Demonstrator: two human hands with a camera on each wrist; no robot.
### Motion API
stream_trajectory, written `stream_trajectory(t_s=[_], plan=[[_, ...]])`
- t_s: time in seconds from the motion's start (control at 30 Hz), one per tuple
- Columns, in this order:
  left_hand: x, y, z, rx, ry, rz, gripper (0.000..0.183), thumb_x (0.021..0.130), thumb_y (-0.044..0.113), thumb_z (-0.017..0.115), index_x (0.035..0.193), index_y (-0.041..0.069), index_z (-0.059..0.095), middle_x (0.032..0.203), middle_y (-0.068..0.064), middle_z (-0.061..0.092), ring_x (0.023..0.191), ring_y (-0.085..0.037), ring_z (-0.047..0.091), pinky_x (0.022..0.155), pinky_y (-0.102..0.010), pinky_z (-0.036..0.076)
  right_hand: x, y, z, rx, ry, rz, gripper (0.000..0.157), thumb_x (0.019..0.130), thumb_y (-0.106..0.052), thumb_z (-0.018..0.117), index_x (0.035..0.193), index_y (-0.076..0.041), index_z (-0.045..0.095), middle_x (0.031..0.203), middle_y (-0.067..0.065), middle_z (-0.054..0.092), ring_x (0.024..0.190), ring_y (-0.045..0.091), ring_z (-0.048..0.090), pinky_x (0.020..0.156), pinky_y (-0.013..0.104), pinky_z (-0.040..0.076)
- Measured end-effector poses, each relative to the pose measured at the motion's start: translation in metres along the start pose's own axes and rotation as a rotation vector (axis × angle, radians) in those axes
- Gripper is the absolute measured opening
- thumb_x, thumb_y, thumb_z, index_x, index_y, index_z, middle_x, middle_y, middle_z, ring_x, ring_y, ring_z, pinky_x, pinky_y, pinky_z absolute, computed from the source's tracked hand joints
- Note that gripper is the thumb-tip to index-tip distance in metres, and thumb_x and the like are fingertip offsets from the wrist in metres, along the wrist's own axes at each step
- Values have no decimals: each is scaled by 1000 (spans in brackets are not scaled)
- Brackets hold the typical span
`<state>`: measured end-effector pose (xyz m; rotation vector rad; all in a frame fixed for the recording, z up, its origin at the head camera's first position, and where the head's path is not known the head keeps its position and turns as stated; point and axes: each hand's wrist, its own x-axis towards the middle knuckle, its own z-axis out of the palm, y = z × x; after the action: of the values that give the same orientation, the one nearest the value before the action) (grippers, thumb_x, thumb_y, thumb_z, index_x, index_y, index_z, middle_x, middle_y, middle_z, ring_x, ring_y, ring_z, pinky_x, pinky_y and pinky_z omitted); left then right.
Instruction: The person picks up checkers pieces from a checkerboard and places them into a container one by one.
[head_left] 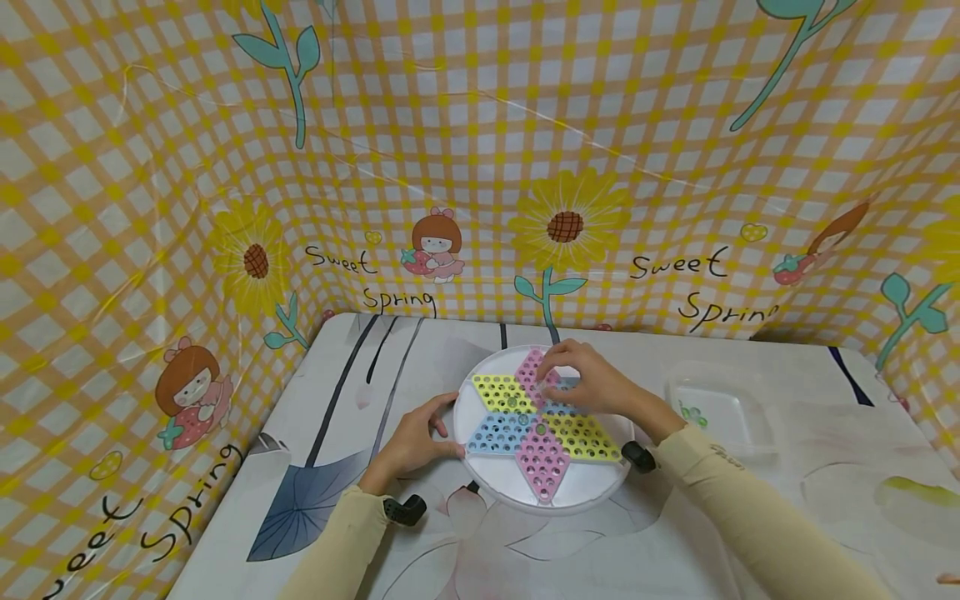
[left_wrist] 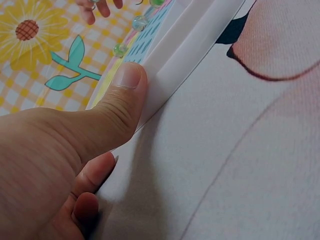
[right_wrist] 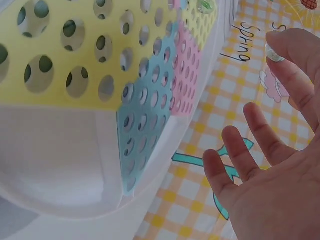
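Note:
A round white Chinese checkers board point(head_left: 491, 477) has a star of pink, yellow and blue perforated points. My left hand point(head_left: 414, 437) holds its left rim; in the left wrist view the thumb point(left_wrist: 127, 82) lies over the white edge. Above the far part of the star, my right hand point(head_left: 588, 379) pinches a clear marble point(right_wrist: 273, 53) between thumb and index finger, the other fingers spread. Near the star's middle sit a green marble point(head_left: 512, 402), a clear marble point(head_left: 523, 420) and another green marble point(head_left: 541, 430).
A clear plastic box point(head_left: 723, 417) stands on the table to the right of the board. The table has a flower-print cover point(head_left: 420, 533). A yellow checked curtain point(head_left: 480, 158) hangs behind and along the sides.

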<state>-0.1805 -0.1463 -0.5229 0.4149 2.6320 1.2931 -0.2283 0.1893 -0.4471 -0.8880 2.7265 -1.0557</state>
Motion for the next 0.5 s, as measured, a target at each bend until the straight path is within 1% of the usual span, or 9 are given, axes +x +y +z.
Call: stream_trajectory(t_s=[0.2, 0.3, 0.43, 0.5], plan=[[1, 0, 0, -4, -2, -4, 92, 73, 22, 95, 153, 17, 48, 88, -2, 61, 65, -15, 42, 60, -27, 36, -6, 3, -8, -2, 36, -11, 17, 91, -16, 78, 108, -15, 76, 138, 22, 54, 129, 46, 46, 102, 70, 35], [1, 0, 0, 0, -4, -8, 92, 74, 23, 95, 153, 17, 48, 88, -1, 61, 65, -15, 42, 60, -27, 36, -11, 4, -12, -8, 50, 0, 17, 91, -18, 79, 108, -14, 76, 138, 23, 53, 129, 47, 46, 103, 72, 34], [1, 0, 1, 6, -7, -13, 92, 74, 24, 95, 153, 18, 48, 88, 0, 61, 66, -14, 43, 60, -26, 36, -19, 8, -18, -5, 61, 25, 15, 91, -18, 79, 105, -17, 75, 140, 23, 53, 131, 47, 45, 104, 72, 32], [1, 0, 1, 9, -8, -17, 93, 73, 24, 95, 153, 19, 48, 88, 0, 61, 66, -14, 43, 60, -26, 36, -23, 9, -21, -4, 70, 21, 14, 91, -16, 79, 104, -18, 75, 139, 23, 53, 131, 47, 45, 104, 72, 31]])
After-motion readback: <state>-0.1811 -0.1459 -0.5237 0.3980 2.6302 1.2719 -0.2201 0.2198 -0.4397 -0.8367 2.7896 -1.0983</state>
